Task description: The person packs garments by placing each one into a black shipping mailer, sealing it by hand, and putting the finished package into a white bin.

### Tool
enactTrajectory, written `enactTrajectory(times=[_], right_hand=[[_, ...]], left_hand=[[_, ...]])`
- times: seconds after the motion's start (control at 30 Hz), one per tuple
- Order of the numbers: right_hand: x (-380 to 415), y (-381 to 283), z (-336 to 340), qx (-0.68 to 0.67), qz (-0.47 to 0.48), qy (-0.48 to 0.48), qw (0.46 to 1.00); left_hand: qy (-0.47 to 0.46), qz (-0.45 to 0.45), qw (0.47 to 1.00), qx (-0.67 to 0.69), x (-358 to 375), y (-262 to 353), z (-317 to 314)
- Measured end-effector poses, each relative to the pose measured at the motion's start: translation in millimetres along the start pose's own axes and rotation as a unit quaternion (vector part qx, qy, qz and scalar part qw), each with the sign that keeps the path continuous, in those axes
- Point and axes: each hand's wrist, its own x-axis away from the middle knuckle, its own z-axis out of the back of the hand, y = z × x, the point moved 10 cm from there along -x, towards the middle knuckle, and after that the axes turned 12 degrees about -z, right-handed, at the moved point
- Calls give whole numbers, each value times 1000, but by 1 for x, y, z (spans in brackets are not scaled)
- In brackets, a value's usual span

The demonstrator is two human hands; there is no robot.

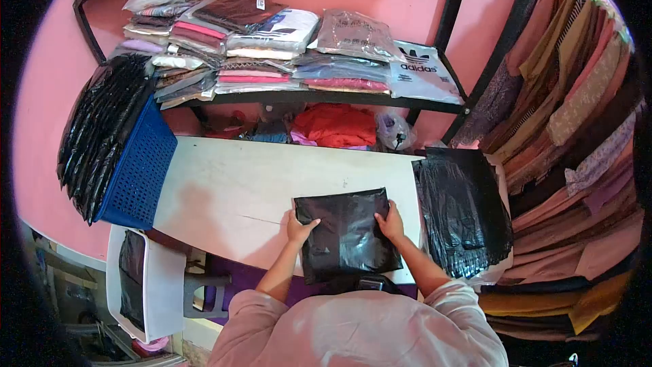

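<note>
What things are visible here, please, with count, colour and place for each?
black package: one, black, between the hands
table: one, whitish, centre
basket: one, blue, table's left end
basket's packages: several, black, inside it
right stack: one, black, table's right
white container: one, lower left, black item inside
shelf: one, black-edged, behind table
wrapped garments: many, mixed colours, on shelf
red cloth: below shelf
hanging fabrics: many, mixed colours, right
left hand, right hand: one each, package's sides
</note>
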Motion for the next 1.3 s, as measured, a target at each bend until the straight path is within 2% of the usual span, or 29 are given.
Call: enactTrajectory(times=[0.03, 0.13, 0.2, 0.27, 0.3, 0.33, 0.4, 0.47, 0.53, 0.63, 0.7, 0.77, 0.83, 0.87, 0.93, 0.97, 1.03, 1.07, 1.1, 1.13, 1.17, 1.2, 1.23, 1.3], right_hand=[[3, -3, 2, 3, 2, -5, 1000], [7, 21, 1, -76, -197, -102, 972], [9, 44, -12, -104, -191, -112, 970], [10, 57, -20, -138, -183, -122, 966], [12, 54, -18, -143, -175, -125, 966], [16, 56, -21, -166, -191, -159, 954], [23, 50, -27, -195, -197, -200, 940], [36, 51, -31, -304, -230, -226, 896], [44, 46, -29, -304, -226, -229, 897], [56, 36, -23, -297, -223, -214, 904], [61, 30, -16, -256, -199, -166, 931], [72, 23, -16, -210, -207, -177, 939], [86, 3, 3, -36, -123, -48, 991], [101, -2, 1, -38, -120, -45, 991], [138, -29, 28, 87, -88, 89, 988], [159, -41, 26, 88, -86, 88, 989], [219, -53, 57, 143, -182, 290, 929], [236, -57, 50, 144, -182, 288, 929], [265, -19, 38, 47, -377, 268, 885], [304, 12, 14, -54, -553, 235, 798], [315, 13, 8, -54, -552, 235, 799], [327, 17, -73, -391, -618, -29, 682], [337, -44, -128, -648, -560, -289, 427], [345, -47, -152, -613, -551, -276, 495]], left_hand=[[-1, 19, 1000, 24, 6, -10, -3], [3, 18, 999, 47, 10, -10, -2], [12, 6, 998, 57, 10, 2, 6], [-160, 72, 970, 171, 25, 7, -26], [-159, 102, 972, 140, 32, 0, -25], [-142, 102, 973, 153, 38, 23, -18], [-149, 111, 972, 144, 48, -5, -28], [-141, 125, 972, 137, 57, -10, -30], [-86, 39, 977, 190, 65, 29, -21], [-88, 59, 968, 226, 78, 36, -18], [-99, 23, 969, 225, 82, 25, -18], [-121, 4, 964, 238, 87, 23, -13], [-131, -23, 964, 229, 93, 26, 2], [-114, -19, 962, 246, 98, 23, 13], [-92, 5, 969, 229, 105, 6, 36], [-90, 5, 969, 229, 107, -6, 46], [-82, 37, 983, 159, 118, -22, 77], [-58, 56, 989, 127, 124, -30, 93], [-58, 58, 988, 128, 130, -28, 106], [-38, 59, 992, 109, 135, -27, 124], [-18, 61, 994, 91, 141, -28, 140], [-29, 82, 990, 108, 146, -41, 143], [-25, 82, 990, 110, 153, -47, 151], [-14, 50, 988, 145, 158, -47, 166]])
